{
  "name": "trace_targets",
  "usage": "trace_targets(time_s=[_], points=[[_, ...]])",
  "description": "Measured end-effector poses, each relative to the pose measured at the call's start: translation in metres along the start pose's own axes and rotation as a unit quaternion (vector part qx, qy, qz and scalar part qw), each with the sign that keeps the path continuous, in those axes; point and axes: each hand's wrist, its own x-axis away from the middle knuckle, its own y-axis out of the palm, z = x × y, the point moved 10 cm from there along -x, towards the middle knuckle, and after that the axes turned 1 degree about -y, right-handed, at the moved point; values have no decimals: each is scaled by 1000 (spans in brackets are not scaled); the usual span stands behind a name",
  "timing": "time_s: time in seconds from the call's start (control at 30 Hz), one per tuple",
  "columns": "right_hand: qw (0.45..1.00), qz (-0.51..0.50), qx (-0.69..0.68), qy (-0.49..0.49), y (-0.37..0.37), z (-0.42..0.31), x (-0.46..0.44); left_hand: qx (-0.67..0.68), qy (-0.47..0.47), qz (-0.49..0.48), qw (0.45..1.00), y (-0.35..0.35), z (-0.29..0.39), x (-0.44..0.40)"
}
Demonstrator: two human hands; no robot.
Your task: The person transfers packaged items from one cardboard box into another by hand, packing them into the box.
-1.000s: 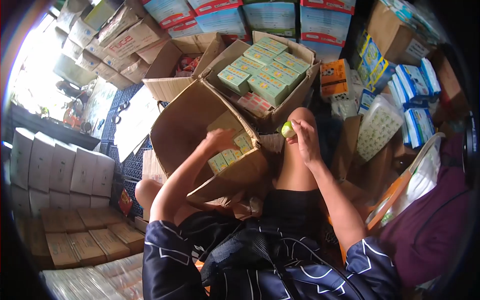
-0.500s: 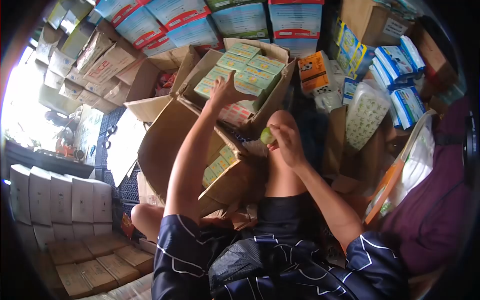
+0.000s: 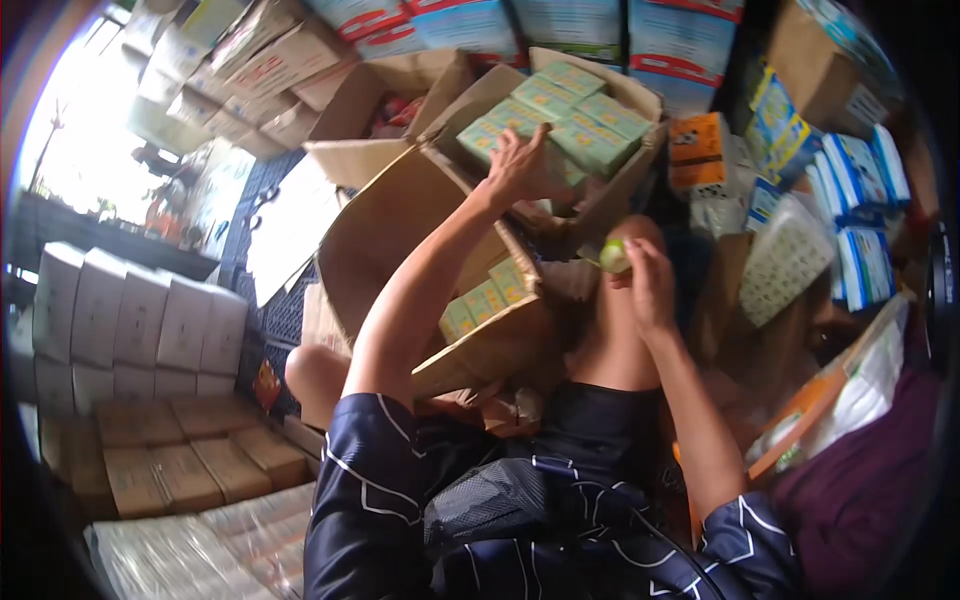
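My left hand (image 3: 520,168) is over the front of an open cardboard box (image 3: 608,212) of pale green cartons (image 3: 568,75), its fingers spread; whether it touches a carton is unclear. Nearer to me, a tilted open box (image 3: 385,225) has small green-and-yellow cartons (image 3: 483,299) at its bottom, partly covered by my left forearm. Above my bent knee, my right hand (image 3: 648,285) pinches a small, round, light-green object (image 3: 614,256) between thumb and fingers.
Behind stands an open box (image 3: 365,160) with red packets. White boxes (image 3: 120,310) and brown cartons (image 3: 190,470) are stacked at the left, blue-and-red boxes (image 3: 680,45) at the back. An orange pack (image 3: 698,150) and blue-white packs (image 3: 865,265) lie at the right.
My left hand has moved from the tilted box to the box of pale green cartons, staying spread. My right hand keeps the green object above the knee. The camera view has shifted.
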Motion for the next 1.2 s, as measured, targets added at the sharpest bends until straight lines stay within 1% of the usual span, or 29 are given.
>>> trace_targets(time_s=[0.07,0.1,0.17,0.27,0.33,0.4,0.5,0.63,0.67,0.73,0.77,0.8,0.83,0.9,0.97,1.0,1.07,1.2], points=[[999,-12,-29,6,1,9,-2,10,42,29,999,-42,7,24],[999,-10,-35,19,1,12,-1,-14,47,38,998,-61,6,38],[998,-10,-55,28,0,16,0,-8,73,50,996,-104,6,78],[995,-12,-86,42,4,22,-2,-36,99,58,993,-129,-22,127],[998,-17,-53,17,12,7,-1,-19,100,46,994,-130,-46,159],[998,-30,-49,15,17,8,1,-71,67,25,995,-116,-75,187],[997,-52,-61,24,25,11,4,-123,17,-93,988,-70,-115,215],[995,-67,-66,23,28,11,4,-211,-15,-212,954,22,-175,241],[995,-67,-68,30,27,13,4,-211,-15,-210,955,32,-179,243],[995,-63,-66,39,23,14,2,-167,-58,-265,948,61,-190,255],[995,-65,-61,38,23,12,2,-133,-74,-246,957,68,-193,258],[995,-67,-56,38,24,11,3,-132,-72,-250,957,87,-205,261],[995,-66,-55,42,23,12,3,-134,-45,-246,959,109,-214,263],[995,-65,-61,43,22,11,2,-136,-21,-244,960,117,-210,267],[996,-59,-57,43,22,9,3,-121,-76,-309,940,131,-214,276],[997,-52,-52,39,20,8,3,-121,-75,-310,940,134,-216,276],[997,-51,-48,36,19,10,1,-73,-100,-341,932,144,-224,282],[997,-66,-33,18,23,7,3,-87,-111,-369,919,183,-253,272]])
